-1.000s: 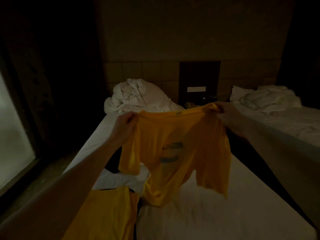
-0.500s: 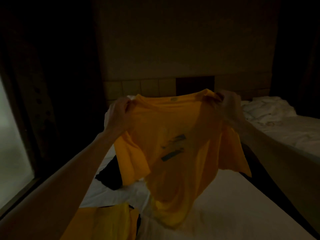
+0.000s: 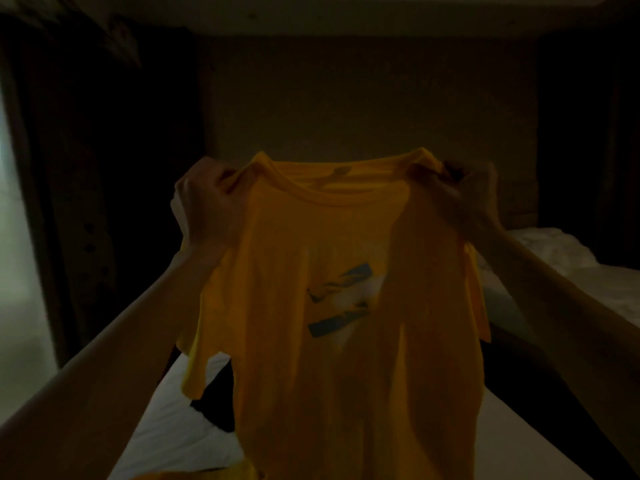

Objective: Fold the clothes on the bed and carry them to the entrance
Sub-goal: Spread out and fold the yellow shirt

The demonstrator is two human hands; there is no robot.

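Yellow T-shirt [image 3: 346, 306] hangs full length in the air above the white bed [image 3: 180, 431], held up by its shoulders. It has a round neckline with a small label inside, and a blue and dark print shows faintly through the cloth at chest height. The left hand [image 3: 207, 206] grips the left shoulder in curled fingers; the right hand [image 3: 464, 195] pinches the right shoulder. A dark garment [image 3: 216, 407] lies on the sheet behind the hem. A second bed [image 3: 561, 268] stands at right.

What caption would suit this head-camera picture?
Both hands, left and right, hold a yellow T-shirt up by its shoulders above a white bed.
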